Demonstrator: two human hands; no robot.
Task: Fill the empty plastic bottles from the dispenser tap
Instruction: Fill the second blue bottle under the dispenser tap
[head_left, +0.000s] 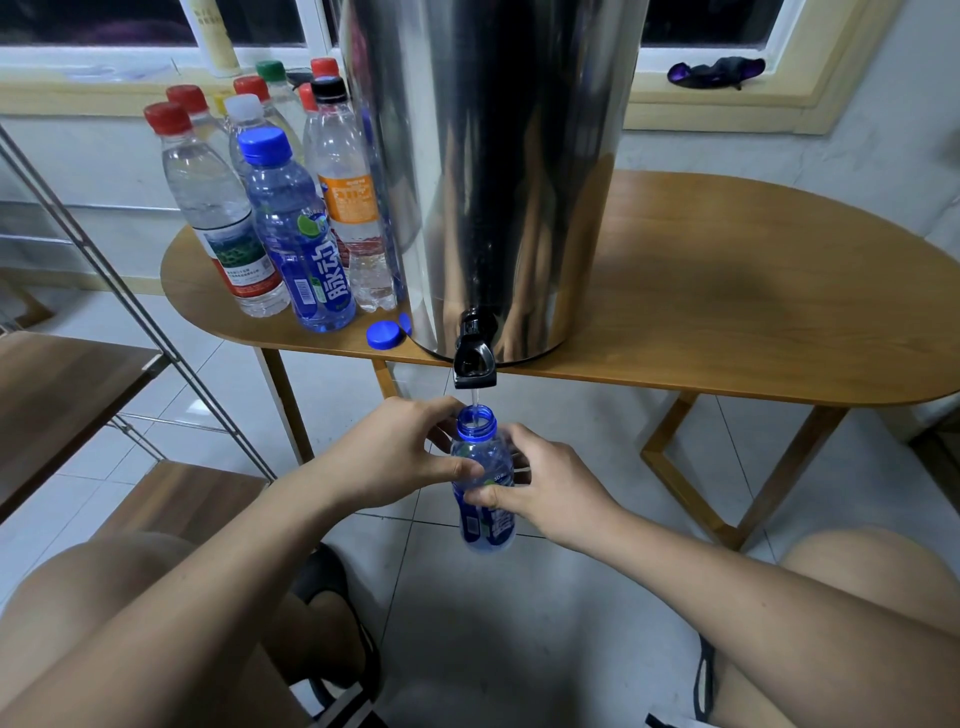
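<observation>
One bottle (486, 527) in left hand (400, 452), right hand (551, 484)

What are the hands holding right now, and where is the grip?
The uncapped blue bottle, under the tap: the left hand has its grip on the shoulder below the neck, the right hand on the labelled body.
</observation>
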